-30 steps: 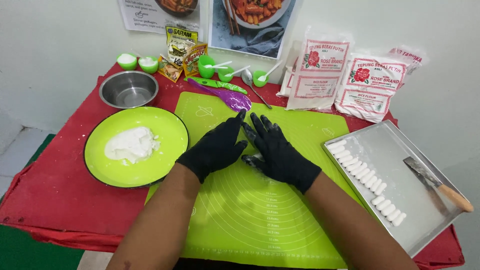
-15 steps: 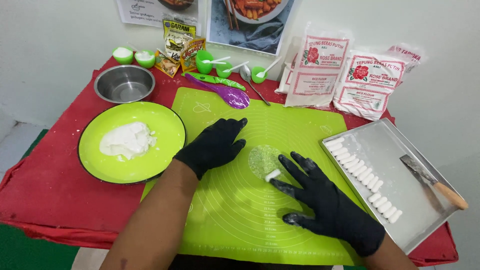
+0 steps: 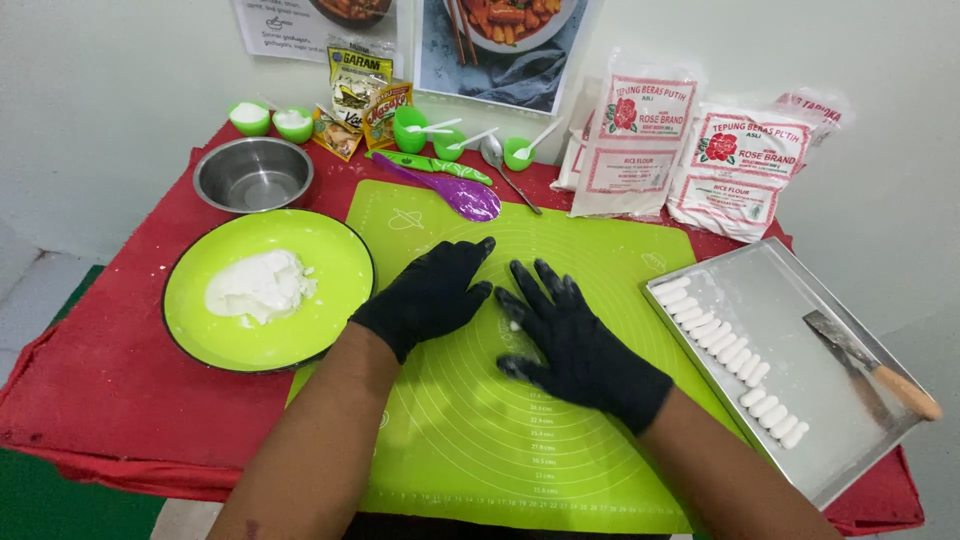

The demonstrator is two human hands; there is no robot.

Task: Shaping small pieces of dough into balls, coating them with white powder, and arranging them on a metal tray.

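Note:
Both my hands wear black gloves and lie flat on a green silicone mat (image 3: 600, 260). My left hand (image 3: 430, 295) rests palm down with its fingers together, near the mat's left part. Just to its right, my right hand (image 3: 575, 340) is spread palm down. A small bit of white dough (image 3: 513, 325) shows at its thumb side; the rest of the dough is hidden under the palm. Neither hand grips anything.
A green plate (image 3: 340, 300) with a lump of white dough (image 3: 258, 285) sits to the left. At the right, a metal tray (image 3: 800, 330) holds a row of short dough sticks (image 3: 725, 345) and a knife (image 3: 870, 365). A steel bowl (image 3: 253, 175), purple spoon (image 3: 450, 190), small green cups (image 3: 410, 130) and flour bags (image 3: 635, 145) stand at the back.
My right hand has come back from the lower right of the mat and now covers the dough piece next to my left hand. The left hand has barely moved.

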